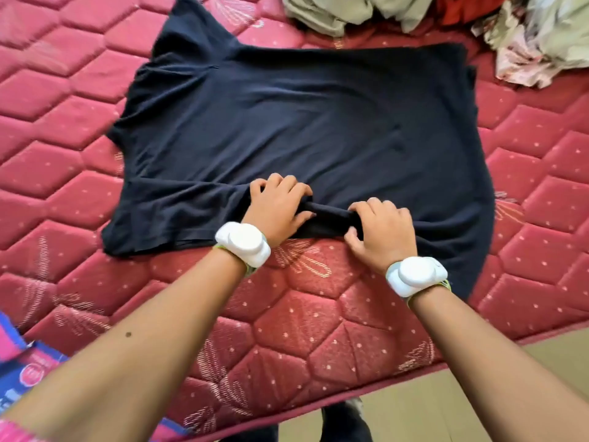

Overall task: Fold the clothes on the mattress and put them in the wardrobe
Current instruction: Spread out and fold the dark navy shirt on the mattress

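Observation:
A dark navy T-shirt (287, 122) lies spread flat on the red quilted mattress (318, 330), its sleeves toward the left and its hem to the right. My left hand (277, 208) grips a bunched fold of the shirt's near edge, fingers curled into the cloth. My right hand (382, 231) grips the same raised fold just to the right, thumb under it. Both wrists wear white bands. The wardrobe is not in view.
A heap of unfolded clothes lies at the mattress's far right: beige garments (334, 11), a red piece (462, 8) and a floral cloth (541, 43). Bare floor (446, 409) shows past the near mattress edge. A blue and pink printed item (19, 371) sits at lower left.

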`<state>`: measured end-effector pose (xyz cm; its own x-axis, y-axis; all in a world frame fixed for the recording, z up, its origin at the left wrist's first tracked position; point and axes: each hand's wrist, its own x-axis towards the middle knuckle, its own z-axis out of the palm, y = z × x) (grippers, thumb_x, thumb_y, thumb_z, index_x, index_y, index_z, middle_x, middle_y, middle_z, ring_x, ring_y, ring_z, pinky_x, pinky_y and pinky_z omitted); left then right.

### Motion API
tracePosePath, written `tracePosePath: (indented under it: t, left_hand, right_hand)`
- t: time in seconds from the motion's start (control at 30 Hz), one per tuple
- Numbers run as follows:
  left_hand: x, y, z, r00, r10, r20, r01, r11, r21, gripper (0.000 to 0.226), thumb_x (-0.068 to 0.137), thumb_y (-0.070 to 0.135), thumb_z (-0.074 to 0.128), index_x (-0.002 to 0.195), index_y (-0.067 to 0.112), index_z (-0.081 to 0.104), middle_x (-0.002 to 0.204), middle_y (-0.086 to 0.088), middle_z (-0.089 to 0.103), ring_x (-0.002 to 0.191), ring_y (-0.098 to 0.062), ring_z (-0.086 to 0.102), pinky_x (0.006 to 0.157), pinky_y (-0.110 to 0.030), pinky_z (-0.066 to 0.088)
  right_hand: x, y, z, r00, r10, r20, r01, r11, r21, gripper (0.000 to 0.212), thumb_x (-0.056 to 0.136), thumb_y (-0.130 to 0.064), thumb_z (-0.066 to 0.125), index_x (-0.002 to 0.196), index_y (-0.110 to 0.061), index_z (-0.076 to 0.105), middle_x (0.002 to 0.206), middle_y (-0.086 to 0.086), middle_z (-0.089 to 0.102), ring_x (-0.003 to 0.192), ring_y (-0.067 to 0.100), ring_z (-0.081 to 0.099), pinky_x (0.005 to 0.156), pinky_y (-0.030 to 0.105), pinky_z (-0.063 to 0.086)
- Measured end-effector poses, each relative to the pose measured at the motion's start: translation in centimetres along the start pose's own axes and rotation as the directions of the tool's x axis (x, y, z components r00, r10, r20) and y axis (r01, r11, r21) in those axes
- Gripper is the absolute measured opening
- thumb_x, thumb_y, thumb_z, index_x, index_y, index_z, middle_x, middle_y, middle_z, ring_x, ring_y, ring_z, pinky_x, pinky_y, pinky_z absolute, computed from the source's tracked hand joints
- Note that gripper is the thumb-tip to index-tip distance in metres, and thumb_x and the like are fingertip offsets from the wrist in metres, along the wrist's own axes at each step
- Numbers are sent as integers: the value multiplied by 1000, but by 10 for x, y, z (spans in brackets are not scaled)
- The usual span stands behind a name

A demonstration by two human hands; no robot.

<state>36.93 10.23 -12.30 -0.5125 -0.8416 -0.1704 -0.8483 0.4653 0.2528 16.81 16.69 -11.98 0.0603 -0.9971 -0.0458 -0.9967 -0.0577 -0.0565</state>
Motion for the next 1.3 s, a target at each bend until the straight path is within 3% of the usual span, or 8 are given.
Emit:
tracePosePath:
  t: [0.17, 0.3, 0.43, 0.53, 0.73, 0.9, 1.1, 1.3]
  left_hand:
    - [18, -3, -5, 999, 34, 27, -34, 999, -11, 33, 88, 48, 57, 109, 22, 59, 109, -2, 60, 104, -29, 52, 83, -43, 38]
    - [14, -6, -7, 996, 90, -28, -90, 996, -10, 42, 86, 58, 47, 102, 23, 60, 98, -1, 60, 89, -30, 56, 70, -42, 45]
    - [23, 2, -10, 990, 141, 12, -141, 990, -14, 44, 87, 58, 45, 96, 19, 63, 92, -2, 64, 88, -31, 56, 71, -43, 46]
    - [32, 0, -15, 997, -26, -66, 10, 970, -241, 31, 91, 40, 50, 97, 13, 63, 92, -7, 67, 89, -31, 59, 78, -41, 46]
    - [42, 3, -5, 977, -208, -44, 205, 976, -76, 32, 95, 48, 47, 99, 19, 60, 97, -8, 67, 97, -33, 59, 81, -45, 44]
    - [56, 12, -9, 935, -299, -189, 276, 951, -136, 37, 96, 45, 46, 97, 10, 57, 94, -16, 67, 90, -39, 60, 74, -44, 43]
    - [62, 13, 6, 900, -369, -231, 407, 902, 146, 48, 99, 51, 33, 86, 11, 56, 91, -18, 67, 87, -41, 60, 72, -45, 36]
    - [50, 32, 18, 803, -434, -410, 524, 841, 136, 41, 94, 57, 37, 99, 21, 55, 103, -11, 56, 97, -33, 49, 81, -46, 30]
  right_hand:
    - [-38, 60, -4, 999, 40, 23, -36, 990, -138, 69, 45, -24, 75, 109, -19, 48, 107, 12, 45, 88, 31, 43, 75, 42, 34]
    - [-52, 101, -13, 987, 139, 85, -151, 977, 148, 35, 54, -19, 66, 88, -17, 61, 95, 10, 54, 84, 34, 52, 70, 42, 46]
    - [-15, 149, -38, 912, 206, 356, -381, 748, 543, 23, 66, -33, 48, 67, -14, 60, 58, -4, 53, 56, 6, 47, 61, 28, 40]
    - [26, 171, -44, 877, 300, 376, -472, 388, 792, 13, 74, -22, 61, 66, -12, 60, 47, -12, 50, 50, -4, 43, 58, 18, 36]
    - [46, 192, -25, 753, 365, 548, -613, 85, 786, 19, 81, -29, 72, 92, -14, 69, 78, -9, 71, 72, 5, 64, 77, 26, 51]
    - [44, 208, -14, 834, 519, 189, -520, 622, 585, 30, 94, -29, 57, 105, -3, 63, 106, 21, 67, 100, 35, 60, 84, 39, 40]
    - [33, 196, -11, 769, 613, 182, -639, 748, 182, 41, 101, -41, 30, 122, -9, 44, 110, 36, 56, 102, 52, 53, 81, 48, 39]
    - [14, 193, 6, 819, 569, -80, -571, 821, -8, 30, 99, -29, 37, 122, -10, 38, 106, 28, 58, 87, 46, 60, 65, 42, 37]
